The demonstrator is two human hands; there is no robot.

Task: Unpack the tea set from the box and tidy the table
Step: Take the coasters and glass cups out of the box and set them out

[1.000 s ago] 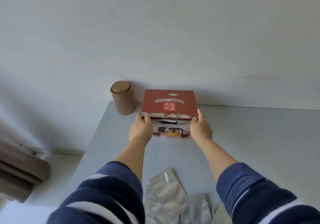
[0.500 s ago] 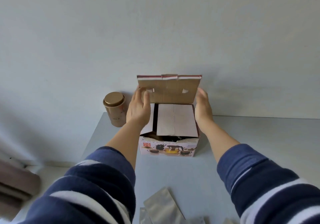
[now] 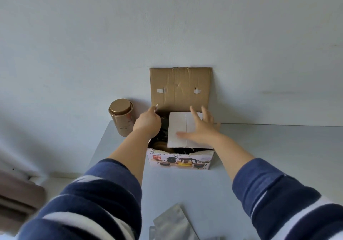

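Observation:
The tea set box (image 3: 181,160) stands at the far middle of the grey table (image 3: 278,156), against the wall. Its brown lid flap (image 3: 181,87) is up and leans back. A white inner cardboard sheet (image 3: 179,128) covers the right part of the opening. My right hand (image 3: 201,128) lies flat on that sheet with fingers spread. My left hand (image 3: 147,121) is at the box's left side, its fingers curled at the left inner flap; what they hold is hidden. Dark glassware (image 3: 163,137) shows in the uncovered left part.
A gold tea tin (image 3: 121,117) stands upright just left of the box at the table's far left corner. Silver foil pouches (image 3: 176,225) lie at the near edge. The table's left edge runs close to my left arm.
The lid went from closed to fully raised. My right hand moved from the box's side onto the inner sheet, and my left hand pulled the left inner flap aside, exposing the contents.

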